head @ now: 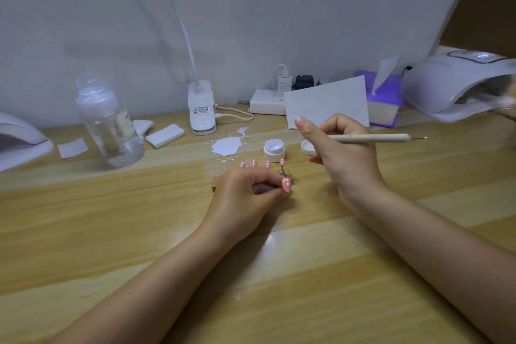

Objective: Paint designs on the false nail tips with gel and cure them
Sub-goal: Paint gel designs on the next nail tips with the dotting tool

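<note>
Left hand [245, 193]: fingers curled, pinching a pink almond-shaped false nail tip with white dots [286, 185] just above the wooden tabletop [111, 232]. Right hand [339, 153]: raised, gripping a slim pale wooden dotting tool [371, 138] and a white paper sheet [326, 100]. Behind: four more dotted pink tips on a stand [261, 164]; open white gel jar [274, 149], lid [307, 147] beside. Far right: white curing lamp [452, 84].

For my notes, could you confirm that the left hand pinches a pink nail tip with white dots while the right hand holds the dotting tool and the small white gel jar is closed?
Not quite: the head view shows the small white gel jar open, its lid lying beside it. The rest stands.
</note>
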Tool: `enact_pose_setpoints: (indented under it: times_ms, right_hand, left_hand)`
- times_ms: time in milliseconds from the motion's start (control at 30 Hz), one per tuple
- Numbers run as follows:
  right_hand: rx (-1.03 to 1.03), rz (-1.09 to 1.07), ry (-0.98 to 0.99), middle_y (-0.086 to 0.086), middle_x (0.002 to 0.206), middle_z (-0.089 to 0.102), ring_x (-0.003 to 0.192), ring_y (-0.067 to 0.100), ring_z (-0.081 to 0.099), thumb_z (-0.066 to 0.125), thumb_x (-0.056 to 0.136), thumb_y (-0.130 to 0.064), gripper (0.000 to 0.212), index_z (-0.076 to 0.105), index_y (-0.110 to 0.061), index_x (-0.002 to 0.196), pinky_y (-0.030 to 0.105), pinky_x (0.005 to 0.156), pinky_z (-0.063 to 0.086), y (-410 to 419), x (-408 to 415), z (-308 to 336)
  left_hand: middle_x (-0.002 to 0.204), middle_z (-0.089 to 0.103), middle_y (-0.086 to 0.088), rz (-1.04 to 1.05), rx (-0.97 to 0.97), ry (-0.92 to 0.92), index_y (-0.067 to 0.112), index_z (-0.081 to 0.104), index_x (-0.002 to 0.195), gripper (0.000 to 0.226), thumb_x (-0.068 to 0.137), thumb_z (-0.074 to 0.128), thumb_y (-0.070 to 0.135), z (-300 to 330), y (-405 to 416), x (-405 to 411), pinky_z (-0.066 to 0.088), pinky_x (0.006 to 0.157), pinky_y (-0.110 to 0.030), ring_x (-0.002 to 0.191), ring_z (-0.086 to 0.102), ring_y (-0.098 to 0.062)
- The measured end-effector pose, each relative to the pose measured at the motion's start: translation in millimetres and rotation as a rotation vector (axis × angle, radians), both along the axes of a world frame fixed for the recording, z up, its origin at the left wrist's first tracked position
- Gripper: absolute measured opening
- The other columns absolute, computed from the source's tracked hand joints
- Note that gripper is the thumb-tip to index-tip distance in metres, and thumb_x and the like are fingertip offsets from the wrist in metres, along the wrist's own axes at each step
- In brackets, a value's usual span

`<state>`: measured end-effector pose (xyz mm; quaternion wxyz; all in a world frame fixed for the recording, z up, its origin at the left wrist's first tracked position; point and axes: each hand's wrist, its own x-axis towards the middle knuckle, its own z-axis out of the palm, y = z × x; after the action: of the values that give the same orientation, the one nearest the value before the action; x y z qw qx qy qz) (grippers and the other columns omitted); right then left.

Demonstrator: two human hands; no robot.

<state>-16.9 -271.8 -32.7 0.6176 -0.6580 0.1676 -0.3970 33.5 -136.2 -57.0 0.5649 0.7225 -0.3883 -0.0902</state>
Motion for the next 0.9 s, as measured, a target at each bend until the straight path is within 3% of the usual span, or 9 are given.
enact_pose_setpoints:
  times_ms: [167,300,433,600,900]
  right_hand:
    - [-0.187,0.091,0.196,-0.007,0.037,0.048,0.038,0.006,0.045,0.066,0.082,-0.035,0.039,0.049,-0.010,0.058,0.020,0.045,0.040,-15,21,17]
    - [-0.360,0.093,0.383,-0.007,0.033,0.051,0.037,-0.001,0.049,0.068,0.080,-0.033,0.038,0.047,-0.016,0.053,0.019,0.048,0.038,-19,44,26]
    - [-0.500,0.038,0.499,-0.005,0.046,0.048,0.057,0.014,0.051,0.066,0.074,-0.023,0.036,0.042,-0.016,0.048,0.026,0.056,0.040,-16,64,23]
    - [-0.597,0.025,0.655,-0.006,0.059,0.054,0.065,0.016,0.051,0.059,0.071,-0.018,0.023,0.042,-0.019,0.055,0.024,0.050,0.032,-13,71,16]
    - [-0.619,0.006,0.638,-0.009,0.056,0.050,0.060,0.013,0.049,0.060,0.071,-0.018,0.026,0.042,-0.019,0.054,0.023,0.049,0.031,-14,69,11]
  left_hand:
    - [0.074,0.068,0.013,-0.008,-0.015,0.018,0.019,0.069,0.069,0.022,0.075,0.070,-0.002,-1,-1,1,0.042,0.068,-0.003,0.069,0.061,0.011]
    - [0.076,0.069,0.011,-0.015,-0.025,0.044,0.019,0.069,0.070,0.022,0.075,0.070,-0.002,-2,-1,1,0.044,0.071,-0.005,0.071,0.062,0.007]
    - [0.070,0.066,0.016,-0.018,-0.030,0.044,0.019,0.069,0.069,0.022,0.075,0.070,-0.002,-2,0,2,0.043,0.069,-0.005,0.068,0.061,0.009]
    - [0.068,0.066,0.017,-0.021,-0.034,0.031,0.021,0.069,0.068,0.024,0.075,0.070,-0.003,-3,-1,2,0.045,0.071,-0.006,0.069,0.060,0.009]
    - [0.067,0.066,0.017,-0.024,-0.036,0.038,0.015,0.070,0.069,0.019,0.075,0.069,-0.003,-3,0,2,0.045,0.071,-0.006,0.068,0.061,0.008]
